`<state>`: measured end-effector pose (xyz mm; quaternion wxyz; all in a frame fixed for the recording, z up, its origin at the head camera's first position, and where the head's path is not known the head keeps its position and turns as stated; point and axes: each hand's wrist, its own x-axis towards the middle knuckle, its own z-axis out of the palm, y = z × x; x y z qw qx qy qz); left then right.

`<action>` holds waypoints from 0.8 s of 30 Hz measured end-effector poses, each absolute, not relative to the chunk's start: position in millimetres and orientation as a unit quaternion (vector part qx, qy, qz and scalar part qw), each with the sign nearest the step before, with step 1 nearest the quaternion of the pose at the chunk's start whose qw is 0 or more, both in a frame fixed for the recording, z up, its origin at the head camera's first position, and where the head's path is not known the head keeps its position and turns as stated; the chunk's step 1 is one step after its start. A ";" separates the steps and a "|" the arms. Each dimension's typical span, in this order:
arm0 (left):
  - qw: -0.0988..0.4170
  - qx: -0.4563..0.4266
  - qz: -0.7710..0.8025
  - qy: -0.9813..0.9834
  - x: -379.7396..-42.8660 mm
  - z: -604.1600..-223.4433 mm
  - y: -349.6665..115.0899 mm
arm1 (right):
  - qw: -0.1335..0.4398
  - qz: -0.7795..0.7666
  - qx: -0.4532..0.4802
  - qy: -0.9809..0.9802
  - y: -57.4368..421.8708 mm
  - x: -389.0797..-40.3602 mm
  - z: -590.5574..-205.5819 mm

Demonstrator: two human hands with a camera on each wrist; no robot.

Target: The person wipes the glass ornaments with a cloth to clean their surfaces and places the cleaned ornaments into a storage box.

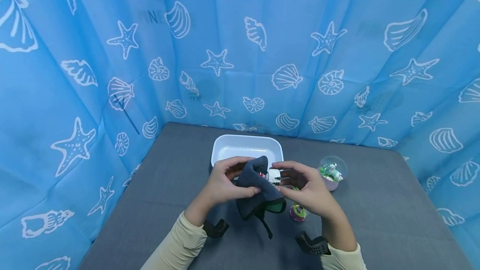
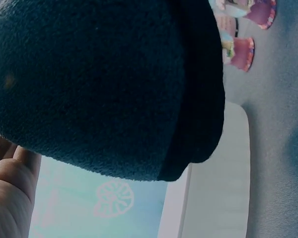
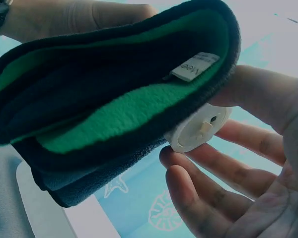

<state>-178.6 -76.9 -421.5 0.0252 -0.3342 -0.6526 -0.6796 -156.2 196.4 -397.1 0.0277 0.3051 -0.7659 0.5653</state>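
A dark grey cloth (image 1: 247, 175) with green lining, black edging and a small white label is bunched between the hands. My left hand (image 1: 228, 180) grips it, thumb on the near side and fingers behind. Partly wrapped in its fold is a small round ornament with a white base (image 1: 274, 176), dark tree shapes and a bit of red. My right hand (image 1: 305, 182) pinches that base between thumb and fingers. In the right wrist view the base's underside (image 3: 198, 131) shows a small turning key. The cloth hides the rest of the ornament.
A white rectangular tray (image 1: 247, 140) stands behind the hands on the grey tabletop (image 1: 180, 170). To the right sits a snow globe (image 1: 333, 172) with a pinkish base. A smaller ornament with a pink base (image 1: 298, 212) stands below the right hand. A blue shell-print curtain (image 1: 232, 91) surrounds the table.
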 end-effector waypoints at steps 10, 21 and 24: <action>0.033 -0.334 -0.680 -0.651 -176.4 -419.7 -77.2 | 0.043 0.571 0.282 -0.770 194.8 -156.8 -396.6; 0.040 -0.333 -0.677 -0.656 -177.3 -420.2 -76.6 | 0.048 0.592 0.251 -0.764 186.7 -156.2 -398.9; 0.039 -0.332 -0.679 -0.654 -176.8 -420.6 -76.5 | 0.048 0.604 0.255 -0.753 186.3 -156.2 -399.0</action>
